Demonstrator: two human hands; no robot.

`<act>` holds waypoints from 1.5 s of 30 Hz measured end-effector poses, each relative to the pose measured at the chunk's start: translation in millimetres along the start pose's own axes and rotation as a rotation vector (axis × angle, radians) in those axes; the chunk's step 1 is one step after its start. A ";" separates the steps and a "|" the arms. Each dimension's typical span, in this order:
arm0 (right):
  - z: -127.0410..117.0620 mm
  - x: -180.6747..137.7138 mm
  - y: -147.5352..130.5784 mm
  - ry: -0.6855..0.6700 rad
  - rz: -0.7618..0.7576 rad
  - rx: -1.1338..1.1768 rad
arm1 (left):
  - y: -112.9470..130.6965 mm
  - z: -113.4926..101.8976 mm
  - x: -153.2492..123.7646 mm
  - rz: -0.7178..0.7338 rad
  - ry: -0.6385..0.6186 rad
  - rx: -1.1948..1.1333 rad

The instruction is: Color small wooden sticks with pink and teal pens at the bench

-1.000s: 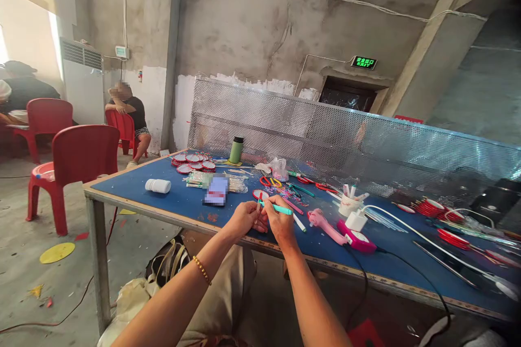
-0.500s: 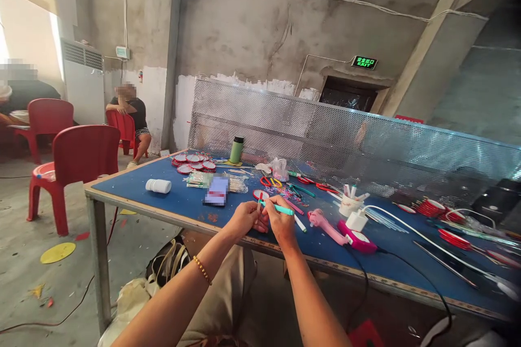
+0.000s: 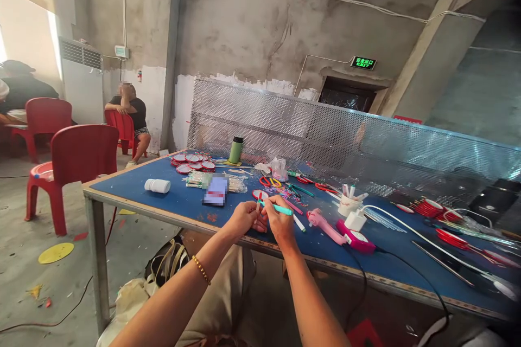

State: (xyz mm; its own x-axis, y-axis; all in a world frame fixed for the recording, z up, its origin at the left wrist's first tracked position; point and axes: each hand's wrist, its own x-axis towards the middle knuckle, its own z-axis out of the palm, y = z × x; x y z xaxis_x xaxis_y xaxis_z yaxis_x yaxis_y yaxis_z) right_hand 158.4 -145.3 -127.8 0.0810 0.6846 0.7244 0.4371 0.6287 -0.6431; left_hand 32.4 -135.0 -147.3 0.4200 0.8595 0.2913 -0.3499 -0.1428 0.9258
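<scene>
A teal marker [image 3: 281, 209] is pinched in the fingers of the right hand [image 3: 280, 223] above the near edge of the blue tabletop [image 3: 126, 188]. A slim red-ended stick [image 3: 259, 200] is pinched in the left hand [image 3: 246, 219]; whether it is joined to the red-rimmed disc [image 3: 256, 194] just beyond cannot be told. Farther left, a smartphone [image 3: 216, 193] and a white bottle [image 3: 157, 186] are seen.

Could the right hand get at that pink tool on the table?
Probably yes: the pink tool lies near the right hand, with just a white pen between. The teal pen in its grip might need setting down first.
</scene>
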 end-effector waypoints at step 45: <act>0.2 0.4 10.7 0.002 -0.037 -0.043 | -3.3 -1.3 2.7 -0.007 0.005 0.006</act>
State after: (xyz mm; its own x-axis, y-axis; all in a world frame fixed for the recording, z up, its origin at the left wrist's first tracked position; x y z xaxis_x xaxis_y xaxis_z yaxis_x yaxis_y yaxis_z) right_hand 162.9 -138.3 -134.4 0.0658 0.6607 0.7478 0.4778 0.6371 -0.6049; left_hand 33.5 -131.6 -149.8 0.4184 0.8629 0.2836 -0.3417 -0.1398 0.9294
